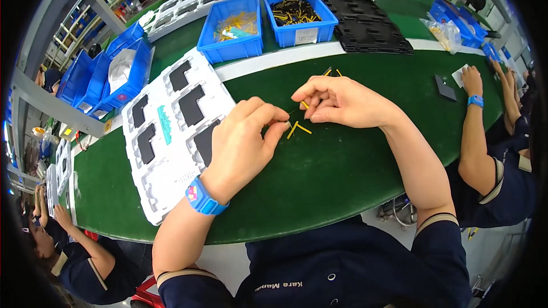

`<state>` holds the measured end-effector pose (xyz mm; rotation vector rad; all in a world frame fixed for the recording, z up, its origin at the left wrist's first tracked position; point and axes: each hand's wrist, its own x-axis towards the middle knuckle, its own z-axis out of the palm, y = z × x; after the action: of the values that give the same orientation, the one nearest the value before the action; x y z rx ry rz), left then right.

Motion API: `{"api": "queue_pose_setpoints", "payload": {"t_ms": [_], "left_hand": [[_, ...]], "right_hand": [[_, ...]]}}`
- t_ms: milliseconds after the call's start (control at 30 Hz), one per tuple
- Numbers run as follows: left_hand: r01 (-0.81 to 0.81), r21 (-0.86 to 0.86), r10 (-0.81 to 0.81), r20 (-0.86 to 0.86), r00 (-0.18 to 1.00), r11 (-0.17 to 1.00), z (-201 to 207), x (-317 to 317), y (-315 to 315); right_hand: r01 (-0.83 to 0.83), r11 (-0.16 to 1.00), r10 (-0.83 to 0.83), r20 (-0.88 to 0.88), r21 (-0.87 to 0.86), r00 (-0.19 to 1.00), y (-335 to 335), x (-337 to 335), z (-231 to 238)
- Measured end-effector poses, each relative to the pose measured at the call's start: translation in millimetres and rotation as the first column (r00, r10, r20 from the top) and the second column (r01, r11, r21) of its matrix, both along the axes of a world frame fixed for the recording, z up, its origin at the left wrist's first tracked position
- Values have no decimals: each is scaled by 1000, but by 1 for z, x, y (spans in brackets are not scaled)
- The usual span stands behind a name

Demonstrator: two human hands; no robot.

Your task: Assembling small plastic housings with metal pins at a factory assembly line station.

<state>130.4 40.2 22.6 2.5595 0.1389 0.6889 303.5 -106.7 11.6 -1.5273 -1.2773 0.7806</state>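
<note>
My left hand (242, 134), a blue band on its wrist, is closed in a pinch above the green table. Whatever lies between its thumb and forefinger is too small to make out. Facing it, my right hand (348, 102) has curled fingers holding a small yellow strip (305, 104). Just below the gap between both hands, a few loose yellow strips (300, 128) lie on the table. More black and yellow pieces (338, 72) show partly behind my right hand. To the left, partly covered by my left hand, is a white tray (165, 179) with black L-shaped parts (191, 106) in its recesses.
Ahead stand a blue bin (231, 51) with yellow strips and another blue bin (305, 34) with black and yellow pieces. Black trays (371, 25) lie beside them. More blue bins (117, 74) are at left. A co-worker's hand (472, 80) rests near a dark flat part (444, 88) at right.
</note>
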Motion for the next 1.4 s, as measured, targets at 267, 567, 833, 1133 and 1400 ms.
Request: {"api": "queue_pose_setpoints", "payload": {"t_ms": [267,567,833,1133,1400], "left_hand": [[-42,-226,29,-58,998,973,-12,-1,3],[8,-207,-16,-39,999,978,-18,-1,-2],[-2,-212,-8,-47,999,977,-13,-2,-7],[-59,74,58,23,998,996,-22,0,-8],[-51,238,45,31,999,970,-22,-3,-8]], "right_hand": [[62,987,-111,359,145,927,2,-7,1],[61,998,-66,279,30,958,3,-20,10],[-100,972,19,354,212,935,4,-17,1],[293,914,-301,-14,282,953,-2,32,2],[780,430,-840,517,455,161,-127,172,-25]]}}
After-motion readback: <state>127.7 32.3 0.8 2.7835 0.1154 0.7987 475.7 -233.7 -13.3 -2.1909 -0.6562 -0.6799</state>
